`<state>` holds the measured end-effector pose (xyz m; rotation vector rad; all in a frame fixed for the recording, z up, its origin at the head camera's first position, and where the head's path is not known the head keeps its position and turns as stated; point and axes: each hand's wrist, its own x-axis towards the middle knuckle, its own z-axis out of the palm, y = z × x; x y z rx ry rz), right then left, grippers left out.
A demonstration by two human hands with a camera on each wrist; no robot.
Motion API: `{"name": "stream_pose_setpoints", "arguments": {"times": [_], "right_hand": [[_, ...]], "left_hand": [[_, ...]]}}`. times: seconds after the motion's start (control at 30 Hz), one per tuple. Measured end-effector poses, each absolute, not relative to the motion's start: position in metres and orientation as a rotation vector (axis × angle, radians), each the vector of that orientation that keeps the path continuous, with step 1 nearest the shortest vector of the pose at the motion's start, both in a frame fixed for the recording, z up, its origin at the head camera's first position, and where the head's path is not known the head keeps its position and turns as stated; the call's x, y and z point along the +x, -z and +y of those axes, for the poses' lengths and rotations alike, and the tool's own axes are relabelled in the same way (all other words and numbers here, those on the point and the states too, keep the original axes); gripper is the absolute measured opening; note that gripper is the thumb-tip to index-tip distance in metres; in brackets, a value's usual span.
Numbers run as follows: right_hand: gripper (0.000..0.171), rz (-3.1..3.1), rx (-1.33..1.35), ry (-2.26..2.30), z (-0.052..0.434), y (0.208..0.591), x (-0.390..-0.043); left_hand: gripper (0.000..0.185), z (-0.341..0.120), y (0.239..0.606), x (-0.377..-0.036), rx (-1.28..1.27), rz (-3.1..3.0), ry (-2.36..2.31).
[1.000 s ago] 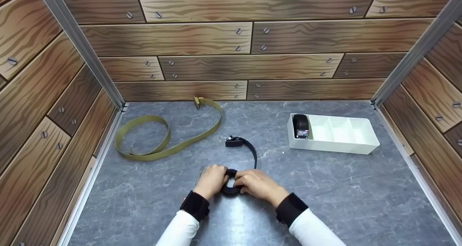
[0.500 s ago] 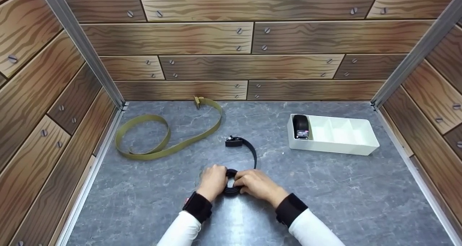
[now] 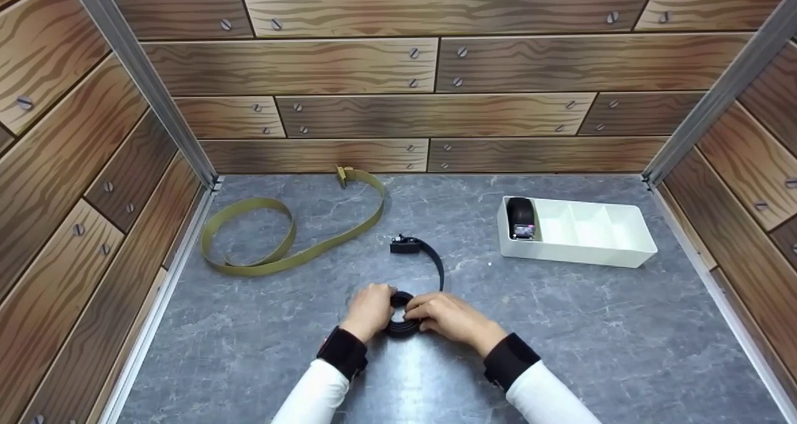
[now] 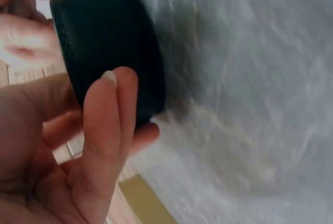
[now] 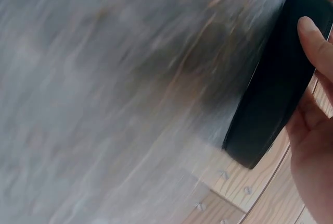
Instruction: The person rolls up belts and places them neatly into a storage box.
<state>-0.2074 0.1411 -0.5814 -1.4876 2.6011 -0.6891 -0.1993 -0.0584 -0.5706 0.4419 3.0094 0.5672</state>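
Observation:
A black belt (image 3: 403,332) is wound into a coil near the front, and its loose end curves away to a buckle (image 3: 406,245) lying on the table. My left hand (image 3: 368,312) grips the coil's left side; in the left wrist view its fingers (image 4: 106,125) press along the outer layer. On the opposite side my right hand (image 3: 454,317) pinches the coil wall, with some fingertips inside the ring. The right wrist view shows the thumb (image 5: 314,41) against the dark strap (image 5: 273,78). Both hands hold the coil on its edge, close over the table.
An olive webbing belt (image 3: 317,249) lies unrolled at the left, its buckle (image 3: 341,176) near the back wall. At the right stands a white divided tray (image 3: 579,254) with a rolled black belt (image 3: 521,215) in its left compartment. Wood-patterned walls (image 3: 361,69) enclose the table.
My right hand and wrist have shifted slightly to the right, and the left wrist has turned in a little. Both hands keep hold of the coil; the other belts and the tray stay put.

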Motion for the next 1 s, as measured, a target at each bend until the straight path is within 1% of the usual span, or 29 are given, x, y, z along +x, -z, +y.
{"name": "stream_pose_setpoints", "arguments": {"times": [0.17, 0.3, 0.4, 0.53, 0.63, 0.83, 1.0], "right_hand": [[0.031, 2.584, -1.530, 0.724, 0.144, 0.583, -0.208], [0.026, 2.663, -1.553, 0.654, 0.141, 0.584, -0.207], [0.025, 2.727, -1.520, 0.588, 0.137, 0.583, -0.205], [0.024, 2.824, -1.450, 0.479, 0.130, 0.582, -0.200], [0.023, 2.911, -1.419, 0.391, 0.123, 0.583, -0.196], [0.027, 2.927, -1.441, 0.364, 0.124, 0.584, -0.190], [0.031, 2.800, -1.453, 0.441, 0.133, 0.583, -0.194]], "left_hand": [[0.020, -0.066, 0.573, -0.206, 0.620, 2.981, -0.429], [0.027, -0.070, 0.577, -0.207, 0.668, 2.976, -0.487], [0.028, -0.071, 0.582, -0.205, 0.569, 2.985, -0.638], [0.034, -0.072, 0.587, -0.203, 0.316, 2.974, -0.837], [0.034, -0.074, 0.586, -0.202, 0.187, 2.955, -0.906], [0.029, -0.070, 0.580, -0.204, 0.180, 2.947, -0.917], [0.026, -0.074, 0.578, -0.207, 0.298, 2.904, -0.861]]}}
